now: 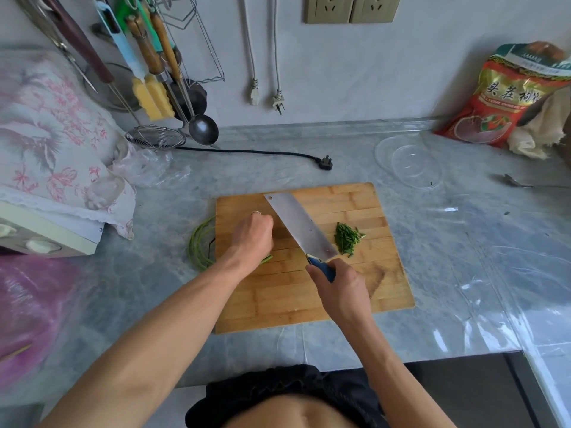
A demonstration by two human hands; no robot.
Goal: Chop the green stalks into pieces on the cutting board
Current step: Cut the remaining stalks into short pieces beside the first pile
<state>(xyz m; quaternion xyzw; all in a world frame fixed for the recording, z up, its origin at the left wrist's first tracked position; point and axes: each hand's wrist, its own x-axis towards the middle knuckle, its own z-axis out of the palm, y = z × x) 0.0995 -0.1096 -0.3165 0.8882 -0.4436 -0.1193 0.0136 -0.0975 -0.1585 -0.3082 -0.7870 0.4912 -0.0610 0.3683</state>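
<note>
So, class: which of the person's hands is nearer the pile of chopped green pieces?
Right. The right hand grips the cleaver just below the pile of chopped green pieces; the left hand is across the blade, further left.

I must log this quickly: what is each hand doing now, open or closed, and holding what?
Left hand: fingers curled, holding down the green stalks on the cutting board.
Right hand: closed around the cleaver handle.

One cleaver (301,227) — two plugs (254,95) — one board (324,291)
</note>
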